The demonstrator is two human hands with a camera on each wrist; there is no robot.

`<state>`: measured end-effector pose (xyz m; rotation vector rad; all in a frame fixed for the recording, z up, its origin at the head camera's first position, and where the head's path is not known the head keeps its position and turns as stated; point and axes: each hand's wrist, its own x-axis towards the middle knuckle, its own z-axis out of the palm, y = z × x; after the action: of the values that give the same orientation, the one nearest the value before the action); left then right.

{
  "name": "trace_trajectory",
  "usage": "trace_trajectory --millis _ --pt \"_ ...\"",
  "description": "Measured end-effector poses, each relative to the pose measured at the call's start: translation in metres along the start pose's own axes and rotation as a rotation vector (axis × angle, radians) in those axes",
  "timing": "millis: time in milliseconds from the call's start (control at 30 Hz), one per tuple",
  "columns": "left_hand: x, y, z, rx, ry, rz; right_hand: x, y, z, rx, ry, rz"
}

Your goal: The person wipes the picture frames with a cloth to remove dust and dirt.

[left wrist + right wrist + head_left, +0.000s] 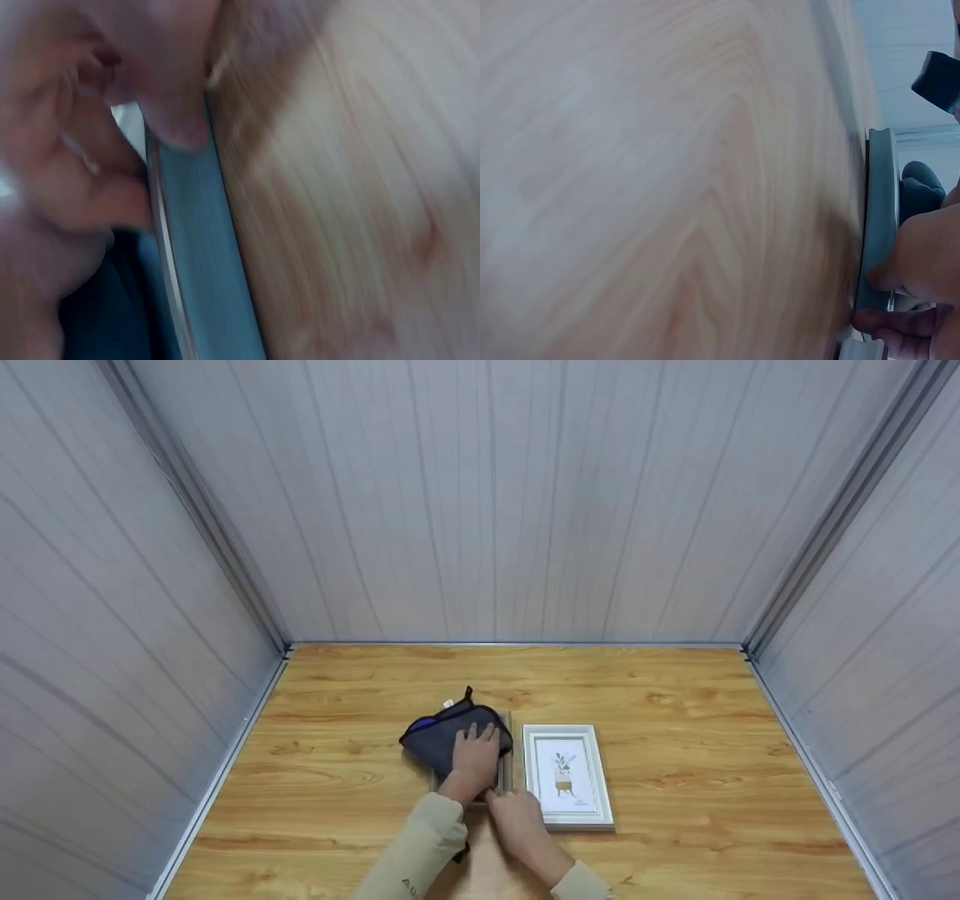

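Note:
A dark grey cloth with black edging, a blue underside and a hanging loop lies bunched over a grey picture frame. My left hand presses on the cloth with its fingers spread and fairly straight. At the frame's near right corner, my right hand grips the edge; in the right wrist view its thumb rests on the frame's side. The left wrist view shows the frame's side close up, with fingers against it. Cloth and left hand hide most of the frame's face.
Just right of my hands lies a white picture frame with a plant print. Both frames are on a wood-grain tabletop. Pale panel walls enclose it at the back and both sides.

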<state>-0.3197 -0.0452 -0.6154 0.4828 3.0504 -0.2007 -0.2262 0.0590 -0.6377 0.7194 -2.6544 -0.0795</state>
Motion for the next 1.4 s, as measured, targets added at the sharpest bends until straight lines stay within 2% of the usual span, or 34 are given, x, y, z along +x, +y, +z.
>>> trace_trajectory --millis 200,267,333,467,567,633,700,833,1000,1133,1300,1400 --pt "0.001 -0.024 0.006 0.047 0.018 -0.174 0.000 -0.001 0.003 0.019 0.076 -0.014" --pt "-0.003 -0.029 0.006 0.047 0.023 -0.199 -0.001 -0.001 0.004 0.030 0.092 -0.016" --pt "-0.005 -0.031 0.005 0.027 0.035 -0.196 -0.002 -0.001 0.005 0.036 0.096 -0.016" --pt "-0.008 -0.025 -0.001 -0.028 0.036 -0.149 -0.002 -0.001 0.003 0.037 0.053 -0.017" --pt "-0.008 -0.015 -0.005 -0.089 0.007 -0.065 -0.003 -0.002 0.002 0.024 0.037 -0.009" --pt "-0.005 -0.006 -0.007 -0.140 -0.009 0.002 -0.003 -0.001 0.002 0.008 0.049 -0.006" --pt "-0.001 0.002 -0.008 -0.177 -0.017 0.041 -0.004 0.001 0.004 -0.004 0.068 -0.011" --pt "0.007 0.008 -0.006 -0.171 -0.020 0.031 -0.004 0.002 0.006 -0.004 0.095 -0.033" --pt "0.006 0.002 -0.010 -0.163 -0.069 0.046 -0.004 0.000 0.005 -0.011 0.086 -0.021" --pt "-0.009 -0.008 -0.016 -0.216 -0.099 0.101 -0.002 -0.002 0.004 -0.016 0.071 -0.020" --pt "-0.042 -0.019 -0.021 -0.272 -0.141 0.194 -0.003 0.000 0.004 -0.008 0.048 -0.020" --pt "-0.061 -0.023 -0.021 -0.284 -0.144 0.219 -0.004 -0.001 0.003 0.010 0.026 -0.007"
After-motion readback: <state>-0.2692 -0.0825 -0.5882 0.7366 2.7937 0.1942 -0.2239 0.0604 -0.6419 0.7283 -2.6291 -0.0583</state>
